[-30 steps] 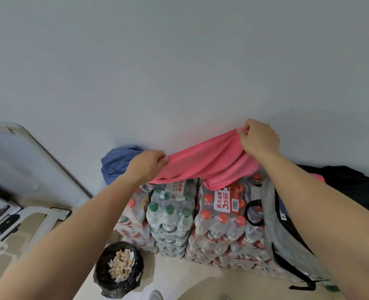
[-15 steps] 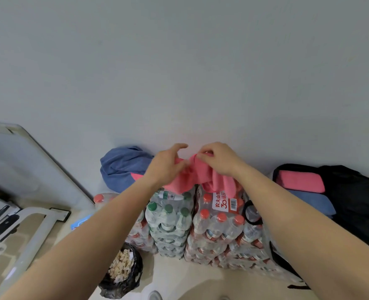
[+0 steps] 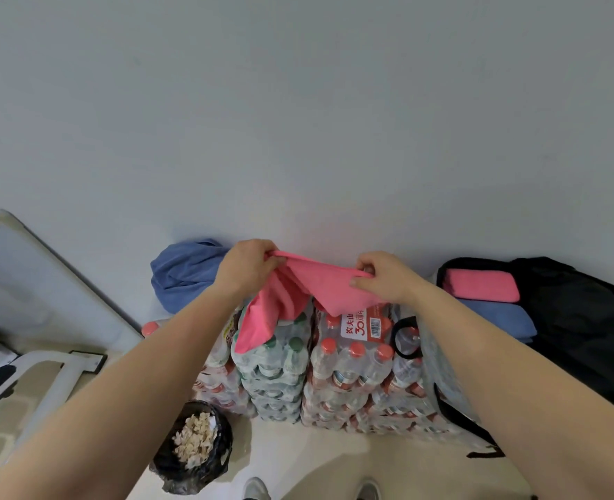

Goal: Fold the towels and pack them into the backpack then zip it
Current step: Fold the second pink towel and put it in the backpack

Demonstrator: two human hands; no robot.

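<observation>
You are mid-fold on the pink towel [image 3: 319, 283]. Your left hand [image 3: 247, 263] pinches one end of its upper edge and your right hand [image 3: 384, 279] pinches the other, thumb on the near face. The cloth is stretched between them above the stack of bottled-water packs [image 3: 334, 362], near the stack's far edge by the wall. A loose flap hangs from the left end down over the bottle caps.

The backpack [image 3: 586, 319] lies open at the stack's right edge, with a folded pink towel [image 3: 482, 285] and a folded blue towel [image 3: 496, 319] beneath it already inside. A crumpled blue towel [image 3: 186, 272] waits at the far left corner.

The next move, as I judge it, is to bring the two ends together so the hanging flap is caught in. Then square the edges before packing.
</observation>
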